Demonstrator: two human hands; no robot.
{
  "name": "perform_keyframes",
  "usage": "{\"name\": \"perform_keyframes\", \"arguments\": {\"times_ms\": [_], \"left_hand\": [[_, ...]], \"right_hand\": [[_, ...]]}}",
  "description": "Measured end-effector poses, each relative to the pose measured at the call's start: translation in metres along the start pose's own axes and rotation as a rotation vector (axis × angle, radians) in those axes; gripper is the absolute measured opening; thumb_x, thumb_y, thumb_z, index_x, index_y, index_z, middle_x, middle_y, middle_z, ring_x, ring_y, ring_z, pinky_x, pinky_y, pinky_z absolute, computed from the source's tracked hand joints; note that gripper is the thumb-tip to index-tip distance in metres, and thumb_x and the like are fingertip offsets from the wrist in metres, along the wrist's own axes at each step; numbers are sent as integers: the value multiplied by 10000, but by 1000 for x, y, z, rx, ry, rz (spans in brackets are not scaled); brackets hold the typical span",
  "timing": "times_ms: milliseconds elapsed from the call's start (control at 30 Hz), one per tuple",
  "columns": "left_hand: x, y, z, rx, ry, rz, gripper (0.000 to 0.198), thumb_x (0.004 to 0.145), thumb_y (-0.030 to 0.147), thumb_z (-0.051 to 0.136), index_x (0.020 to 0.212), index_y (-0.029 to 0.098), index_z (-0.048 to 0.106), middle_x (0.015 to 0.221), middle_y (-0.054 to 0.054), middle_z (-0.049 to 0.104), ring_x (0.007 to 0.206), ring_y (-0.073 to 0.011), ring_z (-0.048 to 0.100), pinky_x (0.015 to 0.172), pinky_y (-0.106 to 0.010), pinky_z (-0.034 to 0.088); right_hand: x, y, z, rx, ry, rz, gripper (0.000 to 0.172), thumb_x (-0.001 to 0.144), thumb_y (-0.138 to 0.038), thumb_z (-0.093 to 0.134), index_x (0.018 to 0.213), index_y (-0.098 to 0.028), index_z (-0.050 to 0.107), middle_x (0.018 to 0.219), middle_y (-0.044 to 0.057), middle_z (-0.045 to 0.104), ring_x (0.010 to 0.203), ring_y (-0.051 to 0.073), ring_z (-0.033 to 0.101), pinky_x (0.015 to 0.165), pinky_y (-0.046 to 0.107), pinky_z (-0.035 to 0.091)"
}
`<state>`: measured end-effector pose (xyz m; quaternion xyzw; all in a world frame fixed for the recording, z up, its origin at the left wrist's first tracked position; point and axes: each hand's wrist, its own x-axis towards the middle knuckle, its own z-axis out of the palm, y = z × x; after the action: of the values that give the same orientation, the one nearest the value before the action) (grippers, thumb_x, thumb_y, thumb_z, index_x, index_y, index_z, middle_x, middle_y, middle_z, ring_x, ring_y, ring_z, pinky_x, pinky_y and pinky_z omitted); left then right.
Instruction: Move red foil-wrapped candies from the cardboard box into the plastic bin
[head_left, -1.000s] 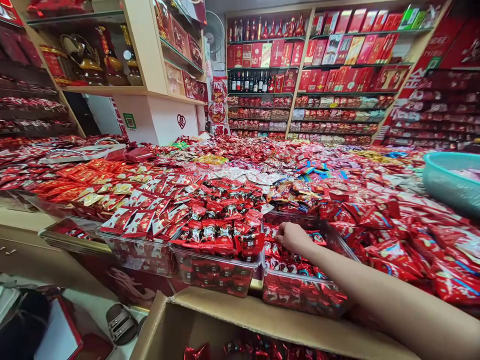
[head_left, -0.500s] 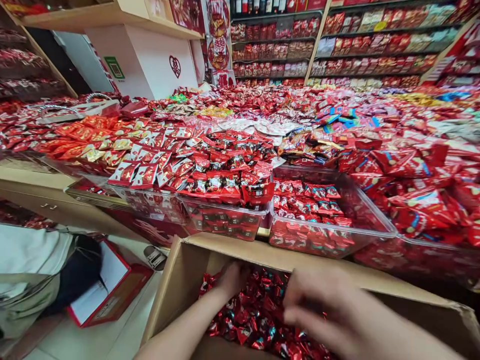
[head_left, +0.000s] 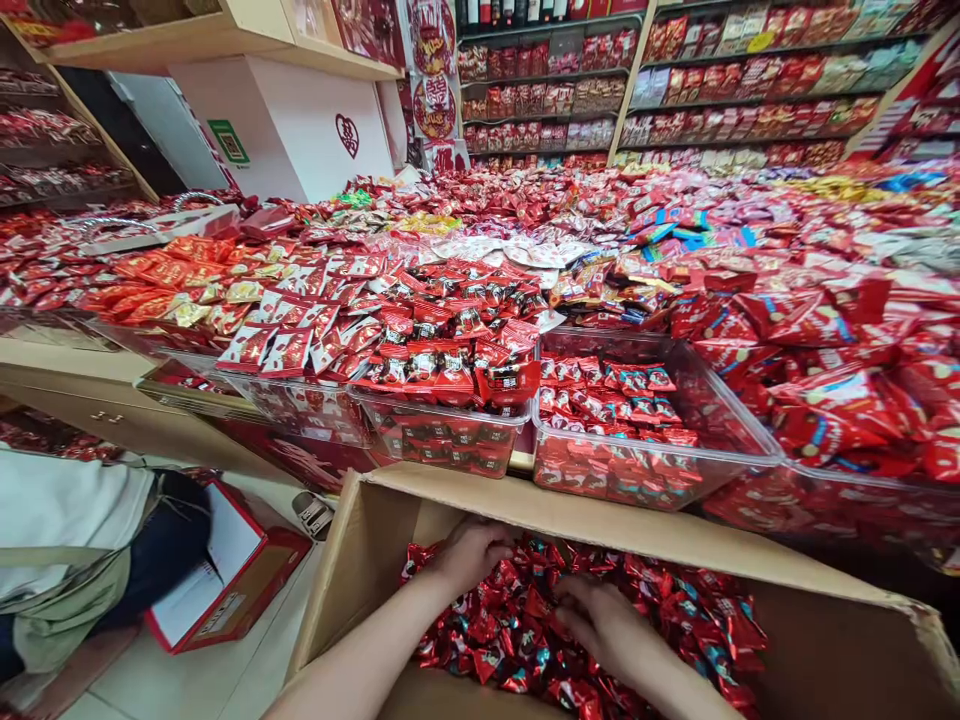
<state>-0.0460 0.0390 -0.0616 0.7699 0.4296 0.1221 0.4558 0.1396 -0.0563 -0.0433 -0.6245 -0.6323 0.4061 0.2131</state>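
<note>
Down inside the cardboard box [head_left: 600, 518], I had the left hand [head_left: 471, 556] and right hand [head_left: 609, 622] among red-wrapped sweets [head_left: 701, 625] — both part-curled, any grip impossible to tell.

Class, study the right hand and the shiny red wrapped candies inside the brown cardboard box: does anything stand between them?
Nothing visible does: the right hand is down among the shiny red wrapped candies, inside the open brown cardboard box.

Bunch of bottles [head_left: 516, 9] are being held up by a back shelf [head_left: 555, 27], plus a red heart [head_left: 347, 135] is being displayed on a white column [head_left: 311, 125].
</note>
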Motion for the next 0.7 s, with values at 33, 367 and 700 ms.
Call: {"name": "perform_keyframes", "arguments": {"times_ms": [33,367,700], "left_hand": [[-1,6,1,-34,-15,27,119,737,231,514,745,192,626,729,-2,605,772,-169,520,726,-244,373],[-13,39,12,-545,-159,71,247,723,396,529,794,161,516,841,-41,572,796,-166,540,699,-266,421],[-11,41,28,-900,-81,-130,433,511,300,739,833,151,491,736,-2,540,698,-125,518,632,-234,417]], "right_hand": [[0,0,1,31,37,-3,253,721,-214,460,950,-164,557,808,55,612,721,160,553,659,279,413],[-2,-4,-6,140,276,-249,175,774,-270,464,869,-201,594,875,66,617,847,186,552,733,297,435],[0,-8,-1,483,181,-100,287,715,-278,522,990,-196,505,963,80,563,894,189,523,765,316,429]]}}
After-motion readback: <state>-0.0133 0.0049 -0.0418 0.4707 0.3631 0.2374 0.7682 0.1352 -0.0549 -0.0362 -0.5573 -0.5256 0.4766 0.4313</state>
